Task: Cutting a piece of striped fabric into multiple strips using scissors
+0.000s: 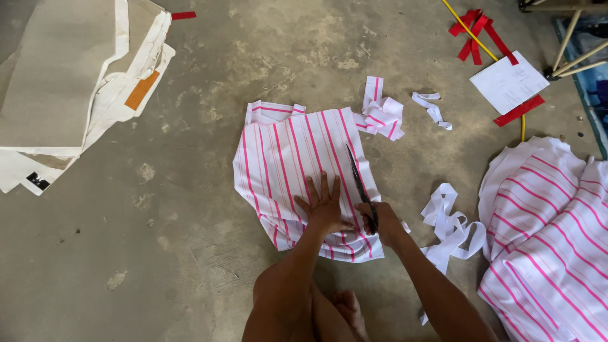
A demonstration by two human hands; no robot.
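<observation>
We look down and our left hand [324, 206] lies flat, fingers spread, palm pressing on the near part of the striped cloth [285, 158]. Just beside it, to its right, our right hand [379, 220] is closed around the handles of the dark scissors [360, 183], pinching them firmly. The blades run away from that hand, up and slightly left, along the right edge of the cloth, and we cannot tell whether they stand apart or together.

The cloth spreads out on the concrete floor [209, 76] under and beyond both hands. It is white with pink stripes that fan outward away from us, thin lines between bolder ones. It looks folded into layers, with a doubled edge at the near side and a small flap poking out at the far left corner.

Just right of our right hand lies a curl of white strips [451, 228]. Farther right sits a big heap of the same striped fabric [551, 228]. Beyond the scissors' tip we see a small striped offcut [382, 114] and a white scrap [432, 109]. Far off to the left of our left hand lies a pile of beige and white sheets [69, 82]; far to the right, a white paper [508, 81] with red tape [476, 28].
</observation>
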